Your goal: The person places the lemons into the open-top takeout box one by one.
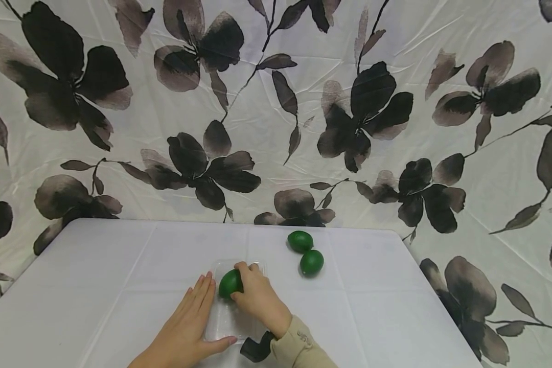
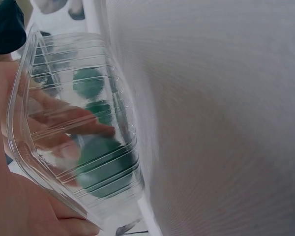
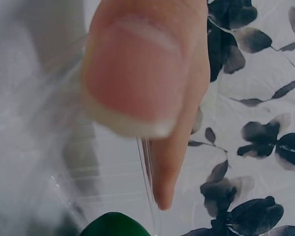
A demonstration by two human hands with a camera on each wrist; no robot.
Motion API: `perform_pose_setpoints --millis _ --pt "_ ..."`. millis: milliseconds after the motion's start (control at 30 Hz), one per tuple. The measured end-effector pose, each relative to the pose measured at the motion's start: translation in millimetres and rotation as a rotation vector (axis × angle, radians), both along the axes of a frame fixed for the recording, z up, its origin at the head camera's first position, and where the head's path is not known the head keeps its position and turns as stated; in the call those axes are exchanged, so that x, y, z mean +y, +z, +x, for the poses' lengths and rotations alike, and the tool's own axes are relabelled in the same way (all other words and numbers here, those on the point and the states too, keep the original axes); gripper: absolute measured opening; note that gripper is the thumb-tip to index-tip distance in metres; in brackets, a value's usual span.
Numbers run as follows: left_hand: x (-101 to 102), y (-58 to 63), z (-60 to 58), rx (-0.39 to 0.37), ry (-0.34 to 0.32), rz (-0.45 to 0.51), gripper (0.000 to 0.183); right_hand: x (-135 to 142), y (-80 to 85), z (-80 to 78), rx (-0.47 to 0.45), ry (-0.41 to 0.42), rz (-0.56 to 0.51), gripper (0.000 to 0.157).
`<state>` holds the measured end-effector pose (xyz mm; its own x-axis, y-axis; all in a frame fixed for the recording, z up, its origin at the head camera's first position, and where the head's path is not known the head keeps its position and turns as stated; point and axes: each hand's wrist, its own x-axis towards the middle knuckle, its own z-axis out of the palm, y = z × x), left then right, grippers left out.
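A clear plastic container (image 1: 230,323) lies on the table in front of me. My right hand (image 1: 261,297) reaches into it and grips a green lime (image 1: 230,284) at its far end, fingers on the far side and thumb at the near side. My left hand (image 1: 188,317) rests along the container's left side with straight fingers, its thumb stretched across the near edge. Through the ribbed wall in the left wrist view, the lime (image 2: 105,167) sits low beside the right hand's fingers (image 2: 91,129). A thumb (image 3: 135,78) looms close in the right wrist view, above part of the lime (image 3: 115,226).
Two more green limes, one farther back (image 1: 300,241) and one nearer (image 1: 312,262), lie side by side to the right beyond the container. A white cloth covers the table (image 1: 377,306). Behind it hangs a flowered curtain (image 1: 276,128). A black device (image 1: 256,348) is at my right wrist.
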<state>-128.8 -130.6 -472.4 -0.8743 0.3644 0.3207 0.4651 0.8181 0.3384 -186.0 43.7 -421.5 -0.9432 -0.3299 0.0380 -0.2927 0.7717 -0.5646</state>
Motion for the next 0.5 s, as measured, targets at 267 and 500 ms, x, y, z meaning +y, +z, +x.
perform_pose_setpoints --millis 267,500 --pt "-0.3 -0.5 0.4 0.02 -0.005 0.0 0.116 3.0 -0.2 -0.9 0.008 0.009 0.018 0.049" --pt "0.0 -2.1 1.1 0.073 -0.013 0.002 0.114 3.3 -6.3 -4.5 0.04 0.021 -0.023 0.049"
